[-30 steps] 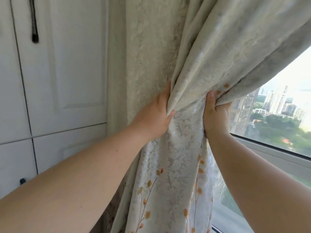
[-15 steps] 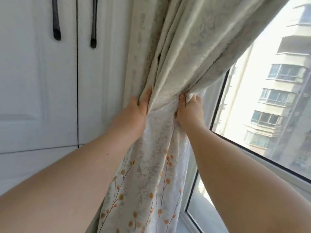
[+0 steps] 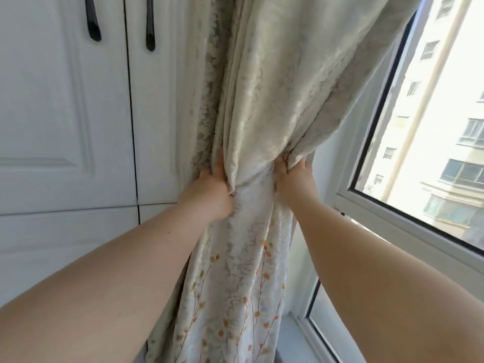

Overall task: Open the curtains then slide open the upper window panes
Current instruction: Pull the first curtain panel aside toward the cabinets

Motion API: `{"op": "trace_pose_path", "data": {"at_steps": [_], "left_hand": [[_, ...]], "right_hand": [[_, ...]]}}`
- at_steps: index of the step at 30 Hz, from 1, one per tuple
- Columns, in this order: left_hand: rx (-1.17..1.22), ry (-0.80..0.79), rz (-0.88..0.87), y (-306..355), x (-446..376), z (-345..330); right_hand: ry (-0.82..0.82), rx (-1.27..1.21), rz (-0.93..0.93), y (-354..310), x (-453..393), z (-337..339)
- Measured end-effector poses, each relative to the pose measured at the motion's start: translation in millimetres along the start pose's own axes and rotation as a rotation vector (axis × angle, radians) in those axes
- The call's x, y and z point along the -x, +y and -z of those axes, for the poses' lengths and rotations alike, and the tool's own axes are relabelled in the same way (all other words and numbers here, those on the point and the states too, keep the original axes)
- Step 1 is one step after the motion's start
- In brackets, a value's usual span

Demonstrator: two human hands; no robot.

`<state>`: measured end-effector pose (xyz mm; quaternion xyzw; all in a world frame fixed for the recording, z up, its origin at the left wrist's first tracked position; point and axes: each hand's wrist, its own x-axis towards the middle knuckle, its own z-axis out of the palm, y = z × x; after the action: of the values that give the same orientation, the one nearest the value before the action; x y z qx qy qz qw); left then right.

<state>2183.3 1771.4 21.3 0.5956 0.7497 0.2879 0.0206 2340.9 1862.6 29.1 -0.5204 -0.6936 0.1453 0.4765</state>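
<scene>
A cream damask curtain [image 3: 272, 82] with orange sprigs on its lower part hangs bunched in the corner between the cupboard and the window. My left hand [image 3: 209, 192] clasps the bundle from its left side, fingers sunk into the folds. My right hand [image 3: 294, 180] grips it from the right, close beside the left hand. The upper window pane [image 3: 429, 121] shows to the right, uncovered, with its white frame [image 3: 387, 213] below it; the pane looks shut.
White panelled cupboard doors [image 3: 65, 113] with two dark handles [image 3: 150, 24] fill the left. A lower window pane [image 3: 322, 323] and the white sill lie at the bottom right. Apartment blocks stand outside the glass.
Both hands have pushed the curtain leftward into the corner, gathering it tighter. More of the window is uncovered, and the view has swung left and up.
</scene>
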Motion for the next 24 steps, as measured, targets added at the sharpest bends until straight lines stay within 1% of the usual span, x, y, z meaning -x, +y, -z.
{"op": "trace_pose_path", "data": {"at_steps": [4, 6, 9, 14, 17, 20, 23, 24], "left_hand": [[0.209, -0.080, -0.039, 12.7, 15.6, -15.8], [0.292, -0.116, -0.067, 22.7, 23.2, -24.3], [0.406, -0.113, -0.087, 36.9, 32.3, -33.8], [0.444, -0.105, -0.167, 45.4, 47.8, -39.7], [0.466, -0.142, -0.191, 38.4, 59.1, -39.3], [0.488, -0.186, -0.242, 31.5, 75.7, -38.4], [0.503, -0.292, -0.326, 18.7, 93.9, -36.0], [0.496, -0.322, -0.342, 14.1, 99.9, -36.6]], "right_hand": [[0.087, -0.176, -0.027, 22.6, 27.1, 19.7], [0.105, -0.198, -0.015, 31.0, 35.9, 29.8], [0.102, -0.195, -0.035, 36.6, 47.4, 45.6], [0.103, -0.198, -0.127, 37.2, 79.1, 69.6], [0.158, -0.221, -0.166, 33.3, 106.3, 76.6], [0.221, -0.204, -0.262, 28.1, 135.0, 79.7], [0.316, -0.197, -0.426, 21.9, 168.2, 78.5], [0.325, -0.200, -0.490, 20.9, 180.7, 77.1]]}}
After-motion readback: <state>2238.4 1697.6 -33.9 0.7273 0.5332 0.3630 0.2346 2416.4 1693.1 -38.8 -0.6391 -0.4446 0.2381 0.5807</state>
